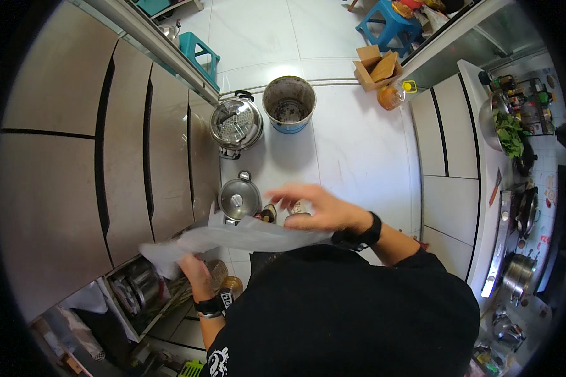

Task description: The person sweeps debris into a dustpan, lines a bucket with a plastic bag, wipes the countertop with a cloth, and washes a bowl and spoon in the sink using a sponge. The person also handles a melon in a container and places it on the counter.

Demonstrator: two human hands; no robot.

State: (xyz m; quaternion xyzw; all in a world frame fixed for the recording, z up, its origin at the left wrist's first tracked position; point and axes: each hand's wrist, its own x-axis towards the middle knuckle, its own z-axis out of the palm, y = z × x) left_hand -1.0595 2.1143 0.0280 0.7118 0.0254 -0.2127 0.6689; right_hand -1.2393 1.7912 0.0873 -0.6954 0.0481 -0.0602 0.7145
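A pale, translucent sheet, seemingly a plastic bag (250, 238), stretches across the front of my body and is blurred by motion. My left hand (195, 271) grips its left end, with the fingers partly hidden behind the folds. Above the sheet's right part is my right hand (313, 207), its thumb and fingers spread with nothing seen between them. On the floor just beyond lies a lidded steel pot (239, 200). Beside that pot stands a dark bottle-like item (267, 213). A small pale patterned object (297, 207) is partly covered by my right hand.
A large lidded steel pot (236, 125) and a stained bucket (289, 104) stand farther out. An opened drawer (122, 306) holds pans at lower left. To the right, a counter (488, 188) carries a steel bowl of greens (493, 125). An oil jug (390, 96) stands by a cardboard box (365, 81).
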